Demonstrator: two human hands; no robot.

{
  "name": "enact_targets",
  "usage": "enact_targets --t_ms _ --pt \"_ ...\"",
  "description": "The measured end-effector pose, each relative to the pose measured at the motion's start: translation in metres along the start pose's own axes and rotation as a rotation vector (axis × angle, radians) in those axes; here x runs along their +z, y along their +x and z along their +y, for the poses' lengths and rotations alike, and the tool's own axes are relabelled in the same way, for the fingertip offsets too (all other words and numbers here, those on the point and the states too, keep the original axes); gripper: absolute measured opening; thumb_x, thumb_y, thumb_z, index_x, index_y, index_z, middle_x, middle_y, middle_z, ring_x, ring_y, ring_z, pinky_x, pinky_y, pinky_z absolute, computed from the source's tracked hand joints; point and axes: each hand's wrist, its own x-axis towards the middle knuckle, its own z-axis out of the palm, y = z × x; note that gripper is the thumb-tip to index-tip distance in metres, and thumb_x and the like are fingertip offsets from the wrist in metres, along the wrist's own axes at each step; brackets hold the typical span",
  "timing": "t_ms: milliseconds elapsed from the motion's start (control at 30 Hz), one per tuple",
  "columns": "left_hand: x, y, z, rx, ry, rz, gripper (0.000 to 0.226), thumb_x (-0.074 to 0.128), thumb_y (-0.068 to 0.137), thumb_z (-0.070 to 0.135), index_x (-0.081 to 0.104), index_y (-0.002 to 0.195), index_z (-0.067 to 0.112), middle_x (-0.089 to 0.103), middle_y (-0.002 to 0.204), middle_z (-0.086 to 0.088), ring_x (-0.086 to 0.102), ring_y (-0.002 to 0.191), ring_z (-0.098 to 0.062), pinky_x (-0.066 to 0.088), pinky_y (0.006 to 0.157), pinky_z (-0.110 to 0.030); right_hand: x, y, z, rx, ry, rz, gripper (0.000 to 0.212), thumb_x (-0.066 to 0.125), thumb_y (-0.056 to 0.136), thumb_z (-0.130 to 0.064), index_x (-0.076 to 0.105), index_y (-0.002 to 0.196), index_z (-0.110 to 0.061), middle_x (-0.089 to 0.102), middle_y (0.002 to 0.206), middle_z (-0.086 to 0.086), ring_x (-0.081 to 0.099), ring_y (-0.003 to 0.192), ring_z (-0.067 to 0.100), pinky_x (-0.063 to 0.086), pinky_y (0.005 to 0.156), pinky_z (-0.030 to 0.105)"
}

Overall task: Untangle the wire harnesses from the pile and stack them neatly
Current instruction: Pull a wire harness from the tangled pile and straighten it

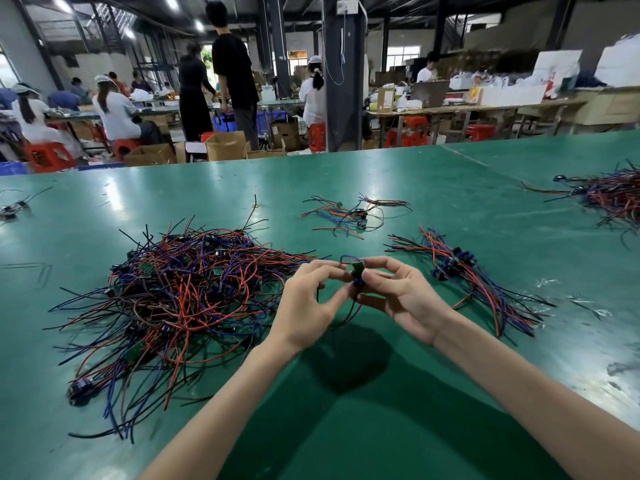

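Note:
A big tangled pile of red, blue and black wire harnesses (180, 299) lies on the green table (346, 427) to my left. At the right, a stack of harnesses (474, 285) lies laid out side by side, wires fanned toward me. Between them, above the table, my left hand (308, 303) and my right hand (398, 292) both pinch one harness (356, 271) by its small green board and blue part. Its black wires hang down under my fingers, and some still trail toward the pile.
A few loose harnesses (353, 214) lie farther back at centre. Another heap of wires (609, 195) sits at the far right, and a small one (14, 207) at the far left edge. Clear plastic scraps (585, 303) lie at the right. People work at benches beyond the table.

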Motion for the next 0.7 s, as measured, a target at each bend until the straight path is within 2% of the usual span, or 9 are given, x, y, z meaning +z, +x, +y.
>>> enact_targets --t_ms 100,200,300,367,500,567,633,667,700 --pt "0.000 -0.001 -0.001 -0.201 -0.269 -0.069 0.024 0.058 0.087 0.034 0.069 0.101 0.018 0.071 0.103 0.007 0.063 0.101 -0.008 0.049 0.089 -0.027 -0.003 0.003 -0.006 -0.013 0.181 0.040 0.021 0.058 0.071 0.000 0.057 0.092 0.000 0.071 0.079 0.019 0.067 0.063 0.023 0.060 0.066 0.034" --pt "0.010 -0.009 -0.004 -0.281 -0.383 -0.028 0.032 0.047 0.089 0.039 0.065 0.102 0.016 0.070 0.104 0.001 0.064 0.101 -0.015 0.050 0.091 -0.035 -0.007 0.004 -0.016 -0.042 0.245 0.042 0.020 0.056 0.073 0.000 0.055 0.092 -0.001 0.069 0.081 0.021 0.067 0.066 0.024 0.058 0.063 0.031" --pt "0.020 -0.014 -0.008 -0.328 -0.434 0.021 0.032 0.044 0.088 0.041 0.059 0.106 0.020 0.068 0.107 -0.001 0.063 0.103 -0.016 0.050 0.090 -0.036 -0.004 0.013 -0.034 -0.105 0.218 0.052 0.019 0.056 0.075 0.002 0.054 0.094 -0.001 0.069 0.078 0.017 0.068 0.067 0.022 0.059 0.066 0.029" --pt "0.022 -0.010 -0.012 -0.352 -0.463 0.081 0.035 0.046 0.088 0.042 0.054 0.115 0.021 0.064 0.111 -0.001 0.060 0.106 -0.018 0.050 0.091 -0.035 0.002 0.032 -0.049 -0.138 0.182 0.091 0.013 0.053 0.084 0.007 0.052 0.095 -0.001 0.067 0.078 0.016 0.067 0.066 0.022 0.059 0.069 0.031" --pt "0.028 -0.004 -0.015 -0.443 -0.536 0.143 0.029 0.049 0.098 0.027 0.043 0.126 0.021 0.052 0.123 -0.001 0.058 0.108 -0.017 0.052 0.090 -0.031 0.012 0.095 -0.079 -0.169 0.023 0.245 0.012 0.051 0.089 0.012 0.052 0.088 0.000 0.055 0.080 0.014 0.059 0.066 0.023 0.059 0.070 0.034" --pt "0.029 -0.005 -0.016 -0.472 -0.529 0.116 0.034 0.049 0.098 0.024 0.041 0.130 0.018 0.049 0.128 -0.003 0.060 0.103 -0.015 0.051 0.094 -0.038 0.012 0.130 -0.086 -0.120 -0.018 0.325 0.017 0.053 0.089 0.011 0.052 0.086 -0.005 0.055 0.079 0.010 0.056 0.068 0.019 0.056 0.080 0.038" --pt "0.028 -0.006 -0.018 -0.470 -0.461 0.064 0.037 0.050 0.098 0.025 0.041 0.132 0.014 0.049 0.130 -0.003 0.059 0.106 -0.016 0.048 0.098 -0.041 0.010 0.157 -0.083 -0.065 -0.178 0.322 0.021 0.052 0.093 0.003 0.050 0.086 -0.016 0.053 0.084 0.001 0.052 0.075 0.010 0.045 0.096 0.043" --pt "0.027 -0.007 -0.019 -0.459 -0.401 0.028 0.038 0.051 0.097 0.026 0.042 0.132 0.013 0.050 0.131 -0.002 0.058 0.110 -0.017 0.045 0.101 -0.038 0.007 0.166 -0.077 -0.022 -0.254 0.320 0.016 0.051 0.096 -0.006 0.051 0.093 -0.021 0.051 0.093 -0.001 0.050 0.083 0.009 0.041 0.099 0.044" --pt "0.028 -0.008 -0.019 -0.449 -0.347 -0.008 0.038 0.051 0.097 0.027 0.043 0.132 0.013 0.051 0.131 -0.001 0.057 0.111 -0.017 0.043 0.101 -0.033 0.005 0.172 -0.070 0.053 -0.251 0.285 0.011 0.050 0.098 -0.016 0.051 0.107 -0.022 0.049 0.105 0.000 0.051 0.096 0.014 0.038 0.100 0.044"
